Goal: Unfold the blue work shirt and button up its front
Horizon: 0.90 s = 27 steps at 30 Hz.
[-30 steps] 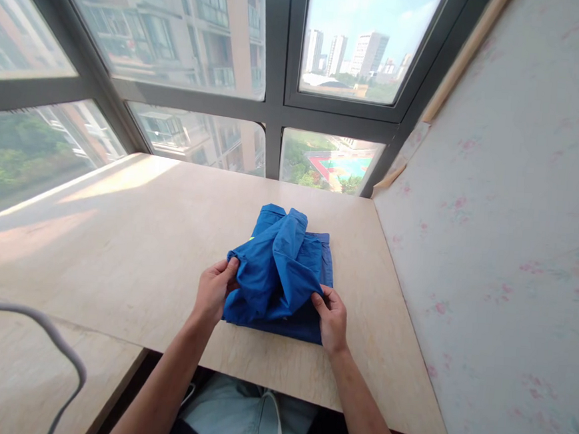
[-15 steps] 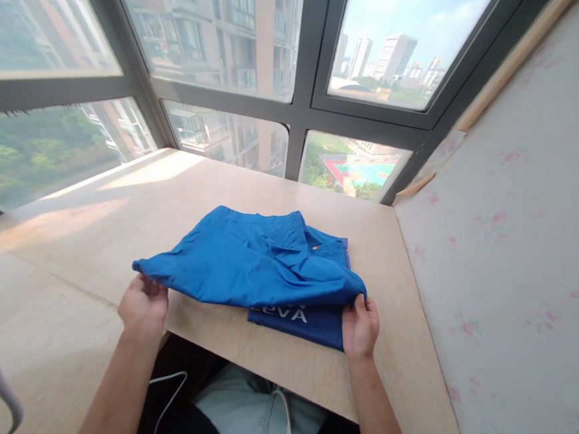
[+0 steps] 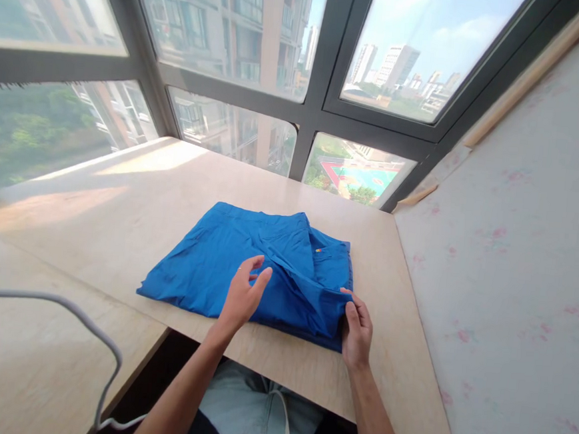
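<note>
A bright blue garment (image 3: 206,257), with a wide band along its far edge, lies spread over the table; whether it is shorts or another piece I cannot tell. My left hand (image 3: 246,290) hovers above its front middle, thumb and fingers apart, holding nothing. At the near right corner, my right hand (image 3: 358,329) pinches the garment's edge between thumb and fingers and lifts it a little, making creases. Under that side, a folded layer with a small orange tag (image 3: 319,250) shows. The dark blue printed cloth beneath is almost wholly covered.
The pale wooden table (image 3: 134,211) ends at a front edge close to my lap. A grey cable (image 3: 85,321) loops over the left part. Windows with dark frames (image 3: 311,125) stand behind, and a flowered wall (image 3: 506,261) rises on the right.
My left hand has let go of the garment's left corner and moved right, over its middle. The front edge has come down over the printed cloth. My right hand still grips its corner.
</note>
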{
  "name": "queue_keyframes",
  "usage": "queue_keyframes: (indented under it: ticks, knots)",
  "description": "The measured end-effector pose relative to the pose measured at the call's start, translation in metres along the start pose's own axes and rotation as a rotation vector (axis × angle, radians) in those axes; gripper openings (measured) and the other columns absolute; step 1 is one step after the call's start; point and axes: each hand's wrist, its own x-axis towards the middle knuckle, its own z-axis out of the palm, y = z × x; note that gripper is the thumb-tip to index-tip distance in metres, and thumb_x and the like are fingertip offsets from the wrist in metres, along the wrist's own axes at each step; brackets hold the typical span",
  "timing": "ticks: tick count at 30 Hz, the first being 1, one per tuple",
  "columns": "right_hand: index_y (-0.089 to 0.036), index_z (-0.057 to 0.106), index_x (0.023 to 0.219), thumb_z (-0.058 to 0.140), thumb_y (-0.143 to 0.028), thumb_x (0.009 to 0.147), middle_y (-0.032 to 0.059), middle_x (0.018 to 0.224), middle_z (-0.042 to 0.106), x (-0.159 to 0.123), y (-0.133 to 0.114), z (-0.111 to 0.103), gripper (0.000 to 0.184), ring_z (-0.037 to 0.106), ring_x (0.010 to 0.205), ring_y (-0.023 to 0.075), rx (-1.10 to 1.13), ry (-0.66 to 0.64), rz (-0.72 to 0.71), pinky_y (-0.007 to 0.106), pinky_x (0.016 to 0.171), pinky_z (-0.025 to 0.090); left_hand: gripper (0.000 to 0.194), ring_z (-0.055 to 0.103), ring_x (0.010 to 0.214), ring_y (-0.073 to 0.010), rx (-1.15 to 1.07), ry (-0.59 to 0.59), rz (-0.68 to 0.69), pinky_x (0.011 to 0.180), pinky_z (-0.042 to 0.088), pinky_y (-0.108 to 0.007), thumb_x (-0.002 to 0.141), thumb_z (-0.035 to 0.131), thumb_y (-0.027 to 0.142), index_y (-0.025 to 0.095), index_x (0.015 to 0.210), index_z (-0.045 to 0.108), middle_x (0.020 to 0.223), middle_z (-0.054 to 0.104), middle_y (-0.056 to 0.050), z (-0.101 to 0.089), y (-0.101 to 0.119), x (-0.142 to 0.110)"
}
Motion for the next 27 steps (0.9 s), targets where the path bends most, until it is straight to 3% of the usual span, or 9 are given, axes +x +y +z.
queue_keyframes:
  ticks: [2, 4, 8, 12, 15, 18, 22, 24, 27]
  knots:
    - [-0.022, 0.072, 0.094, 0.066, -0.038, 0.089, 0.0097, 0.129, 0.065, -0.008, -0.011, -0.001, 0.019, 0.056, 0.124, 0.0259, -0.179, -0.169, -0.134, 0.046, 0.108, 0.041, 0.059, 0.06, 0.123, -0.0297, -0.11, -0.096, -0.217, 0.102, 0.049, -0.043, 0.085, 0.063, 0.053, 0.015, 0.129, 0.056, 0.134, 0.06, -0.02, 0.022, -0.008, 0.004]
    - [-0.024, 0.075, 0.09, 0.065, -0.03, 0.09, 0.0083, 0.136, 0.061, -0.017, -0.024, -0.001, 0.011, 0.049, 0.134, 0.0274, -0.306, -0.383, -0.257, 0.048, 0.113, 0.038, 0.077, 0.052, 0.133, -0.0329, -0.149, -0.074, -0.335, 0.111, 0.042, -0.046, 0.081, 0.067, 0.059, 0.013, 0.138, 0.047, 0.145, 0.051, -0.024, 0.039, -0.014, 0.009]
    - [-0.027, 0.077, 0.088, 0.06, -0.026, 0.094, 0.0062, 0.14, 0.058, -0.028, -0.039, 0.005, 0.018, 0.048, 0.136, 0.0264, -0.399, -0.639, -0.33, 0.045, 0.111, 0.042, 0.102, 0.038, 0.144, -0.0332, -0.135, 0.063, -0.368, 0.119, 0.032, -0.046, 0.065, 0.085, 0.051, 0.012, 0.145, 0.036, 0.155, 0.038, -0.025, 0.058, -0.011, 0.026]
    - [-0.027, 0.07, 0.111, 0.06, -0.032, 0.094, 0.0098, 0.139, 0.057, -0.013, -0.036, 0.013, 0.021, 0.055, 0.129, 0.025, -0.353, -0.449, -0.222, 0.044, 0.105, 0.049, 0.073, 0.064, 0.112, -0.0304, -0.354, 0.005, -0.508, 0.096, 0.051, -0.041, 0.051, 0.09, 0.032, 0.013, 0.115, 0.06, 0.119, 0.068, -0.018, 0.058, 0.001, 0.048]
    - [-0.024, 0.057, 0.128, 0.061, -0.041, 0.092, 0.0141, 0.136, 0.057, 0.014, -0.026, 0.016, 0.041, 0.057, 0.125, 0.0263, -0.302, -0.237, -0.073, 0.042, 0.094, 0.055, 0.043, 0.067, 0.074, -0.0204, -0.54, -0.006, -0.592, 0.069, 0.054, -0.031, 0.051, 0.084, 0.032, 0.015, 0.086, 0.064, 0.08, 0.07, -0.005, 0.038, 0.012, 0.045]
    - [-0.02, 0.05, 0.132, 0.062, -0.048, 0.087, 0.0172, 0.133, 0.056, 0.052, -0.014, 0.019, 0.055, 0.057, 0.124, 0.0284, -0.354, -0.077, 0.014, 0.042, 0.09, 0.057, 0.034, 0.06, 0.061, -0.0141, -0.664, 0.225, -0.555, 0.059, 0.049, -0.026, 0.051, 0.079, 0.031, 0.018, 0.077, 0.062, 0.064, 0.061, 0.004, 0.003, 0.016, 0.013]
    - [-0.014, 0.052, 0.128, 0.058, -0.042, 0.081, 0.0208, 0.135, 0.052, 0.105, 0.0, 0.034, 0.055, 0.051, 0.127, 0.0315, -0.581, -0.032, -0.092, 0.049, 0.1, 0.05, 0.037, 0.06, 0.063, -0.0173, -0.7, 0.4, -0.536, 0.056, 0.05, -0.028, 0.047, 0.081, 0.031, 0.02, 0.076, 0.061, 0.065, 0.06, 0.003, -0.035, 0.0, -0.057]
    - [-0.011, 0.052, 0.129, 0.055, -0.035, 0.081, 0.0218, 0.135, 0.052, 0.125, 0.002, 0.051, 0.053, 0.046, 0.132, 0.0319, -0.728, -0.093, -0.208, 0.051, 0.11, 0.041, 0.041, 0.056, 0.055, -0.0168, -0.661, 0.354, -0.643, 0.044, 0.044, -0.026, 0.046, 0.087, 0.036, 0.02, 0.074, 0.061, 0.061, 0.058, 0.002, -0.044, -0.01, -0.09]
    - [-0.01, 0.05, 0.133, 0.053, -0.029, 0.084, 0.0218, 0.142, 0.05, 0.144, -0.003, 0.086, 0.054, 0.041, 0.137, 0.032, -0.97, -0.296, -0.293, 0.052, 0.116, 0.03, 0.043, 0.052, 0.045, -0.0174, -0.545, -0.037, -0.83, 0.034, 0.035, -0.026, 0.063, 0.079, 0.061, 0.02, 0.067, 0.066, 0.054, 0.059, -0.005, -0.054, -0.011, -0.125]
